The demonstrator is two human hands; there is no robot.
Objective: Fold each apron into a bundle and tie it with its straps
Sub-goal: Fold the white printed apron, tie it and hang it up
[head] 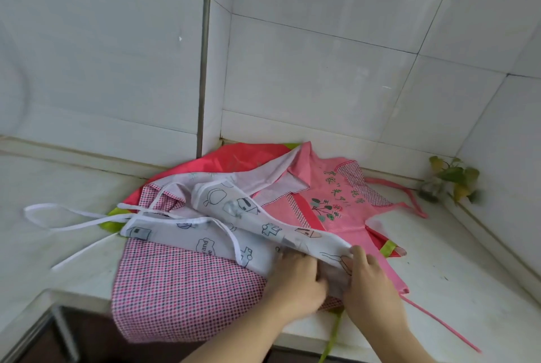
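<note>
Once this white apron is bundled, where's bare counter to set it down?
Bare counter lies left, between the wall and the white straps, and right, between the pink apron and the plant. The middle is crowded with aprons.

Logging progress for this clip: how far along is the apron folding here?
Early. No tied bundle shows. Both hands, left hand and right hand, grip the near end of the white printed apron, partly folded, its white straps loose. The checked apron, pink apron and red apron lie unfolded beneath.
</note>
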